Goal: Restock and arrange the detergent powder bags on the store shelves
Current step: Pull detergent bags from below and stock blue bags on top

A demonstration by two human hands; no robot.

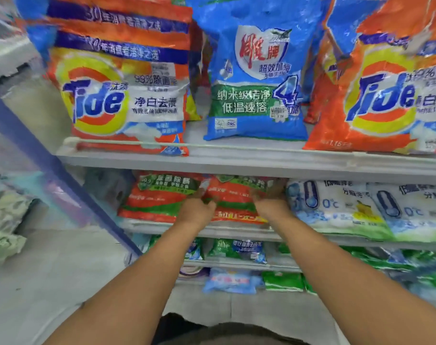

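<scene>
Both my arms reach into the second shelf (236, 231). An orange-and-green detergent bag (234, 197) lies there, gripped at its left edge by my left hand (195, 210) and at its right edge by my right hand (271, 204). A matching orange-and-green bag (159, 197) lies just to its left. White-and-blue bags (336, 205) lie to the right on the same shelf. My fingertips are partly hidden behind the bag.
The shelf above (236, 160) holds an orange Tide bag (117, 95), a blue bag (254, 78) and another Tide bag (386, 90). Lower shelves carry green and blue packs (236, 250). A blue upright post (62, 175) slants at the left, pale floor beyond it.
</scene>
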